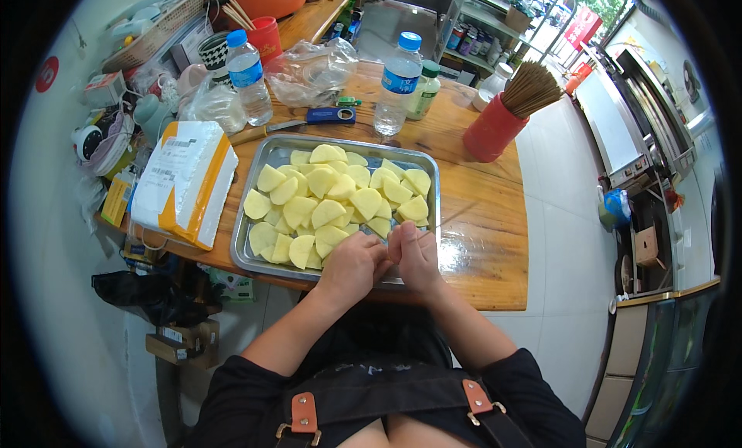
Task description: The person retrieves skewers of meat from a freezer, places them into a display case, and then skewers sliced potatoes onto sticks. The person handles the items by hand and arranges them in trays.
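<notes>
Before me, a rectangular metal tray [236, 248] holds many half-round slices of peeled potato [298, 210]. Both hands meet over the tray's near right edge. My right hand [416, 254] grips a thin skewer [458, 215], which slants up to the right past the tray's rim. Against it, my left hand [355, 263] has its fingers curled towards the right fingertips; whatever lies between them is hidden. A red container [494, 129] packed with thin wooden skewers [532, 89] leans at the table's right side.
Left of the tray sits a taped white parcel [179, 184]. Behind it lie a knife [284, 125] and a blue object [331, 116]. Two water bottles [250, 80] [399, 85], a green-capped bottle [424, 91] and a plastic bag [313, 71] stand farther back. The wooden table [493, 256] ends at right.
</notes>
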Demonstrator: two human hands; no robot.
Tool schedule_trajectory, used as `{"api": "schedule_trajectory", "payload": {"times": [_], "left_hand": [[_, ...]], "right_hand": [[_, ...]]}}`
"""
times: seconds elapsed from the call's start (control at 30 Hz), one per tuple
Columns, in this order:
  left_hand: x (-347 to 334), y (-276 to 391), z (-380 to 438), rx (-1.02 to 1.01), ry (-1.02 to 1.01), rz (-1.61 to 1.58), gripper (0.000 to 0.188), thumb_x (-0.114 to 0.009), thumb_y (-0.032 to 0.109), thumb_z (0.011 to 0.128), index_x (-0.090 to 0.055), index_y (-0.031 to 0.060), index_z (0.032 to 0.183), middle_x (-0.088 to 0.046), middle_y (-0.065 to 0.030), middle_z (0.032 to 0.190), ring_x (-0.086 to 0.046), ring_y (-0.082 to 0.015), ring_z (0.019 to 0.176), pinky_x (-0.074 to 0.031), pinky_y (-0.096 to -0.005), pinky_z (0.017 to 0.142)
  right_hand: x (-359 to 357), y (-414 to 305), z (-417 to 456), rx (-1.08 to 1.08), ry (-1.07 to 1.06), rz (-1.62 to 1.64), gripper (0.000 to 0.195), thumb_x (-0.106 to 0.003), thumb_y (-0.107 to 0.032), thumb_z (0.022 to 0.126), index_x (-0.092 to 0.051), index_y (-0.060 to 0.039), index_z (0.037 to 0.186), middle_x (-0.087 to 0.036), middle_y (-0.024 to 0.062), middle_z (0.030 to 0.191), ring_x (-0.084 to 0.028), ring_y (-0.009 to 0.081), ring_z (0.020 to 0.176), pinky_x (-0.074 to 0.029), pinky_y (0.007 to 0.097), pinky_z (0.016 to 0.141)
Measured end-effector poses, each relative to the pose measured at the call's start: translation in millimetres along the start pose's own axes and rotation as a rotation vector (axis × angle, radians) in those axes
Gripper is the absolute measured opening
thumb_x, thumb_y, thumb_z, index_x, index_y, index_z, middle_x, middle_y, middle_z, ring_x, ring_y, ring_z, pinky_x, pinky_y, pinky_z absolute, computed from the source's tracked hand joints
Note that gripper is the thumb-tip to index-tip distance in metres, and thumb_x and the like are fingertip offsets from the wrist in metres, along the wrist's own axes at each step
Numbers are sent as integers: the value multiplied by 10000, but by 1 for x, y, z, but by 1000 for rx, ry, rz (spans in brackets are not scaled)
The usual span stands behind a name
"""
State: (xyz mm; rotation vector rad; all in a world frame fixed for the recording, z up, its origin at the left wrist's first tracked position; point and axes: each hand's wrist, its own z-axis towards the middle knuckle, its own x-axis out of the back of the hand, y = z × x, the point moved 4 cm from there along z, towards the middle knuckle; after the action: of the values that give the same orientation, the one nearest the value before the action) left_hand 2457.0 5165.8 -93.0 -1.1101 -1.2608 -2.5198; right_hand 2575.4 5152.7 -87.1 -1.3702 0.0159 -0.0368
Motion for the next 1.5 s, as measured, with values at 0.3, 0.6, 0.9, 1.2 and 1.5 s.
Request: {"api": "schedule_trajectory", "payload": {"times": [0.3, 0.6, 0.9, 1.2, 1.5], "left_hand": [[-2, 0, 4, 7, -68, 35, 120, -659, 92, 710, -594, 73, 810, -561, -75, 785, -544, -289, 790, -469, -388, 721], [20, -21, 1, 649, 286, -1296, 128, -613, 151, 898, -594, 26, 921, -657, -81, 957, -640, -153, 803, -517, -256, 716], [53, -14, -3, 545, 300, -1096, 197, -637, 135, 890, -674, -12, 1015, -666, -48, 855, -599, -92, 712, -491, -220, 674], [16, 39, -34, 449, -133, -870, 141, -633, 79, 875, -661, -37, 949, -622, -34, 890, -561, -88, 765, -452, -224, 683], [9, 54, -30, 274, -346, -711, 146, -624, 75, 866, -687, 10, 981, -642, -50, 845, -579, -128, 795, -445, -237, 719]], "right_hand": [[7, 14, -6, 57, 9, 126, 490, -330, -285, 1028, -446, -56, 611, -450, 4, 554, -378, 87, 507, -323, 236, 485], [27, -60, -48, -125, -56, -285, 334, -571, -191, 913, -523, -8, 1188, -577, 114, 1149, -574, 231, 1029, -420, 379, 967], [5, -57, -111, -80, -220, -659, 110, -636, -168, 859, -629, -60, 874, -622, 109, 683, -632, 273, 641, -492, 344, 571], [30, -58, -72, -276, -124, -339, 136, -555, -87, 911, -649, -5, 964, -660, 49, 787, -595, 89, 697, -482, 249, 623], [63, -53, -15, -284, 112, 226, 131, -603, -119, 894, -649, 3, 911, -673, 74, 795, -584, 82, 704, -429, 182, 626]]}}
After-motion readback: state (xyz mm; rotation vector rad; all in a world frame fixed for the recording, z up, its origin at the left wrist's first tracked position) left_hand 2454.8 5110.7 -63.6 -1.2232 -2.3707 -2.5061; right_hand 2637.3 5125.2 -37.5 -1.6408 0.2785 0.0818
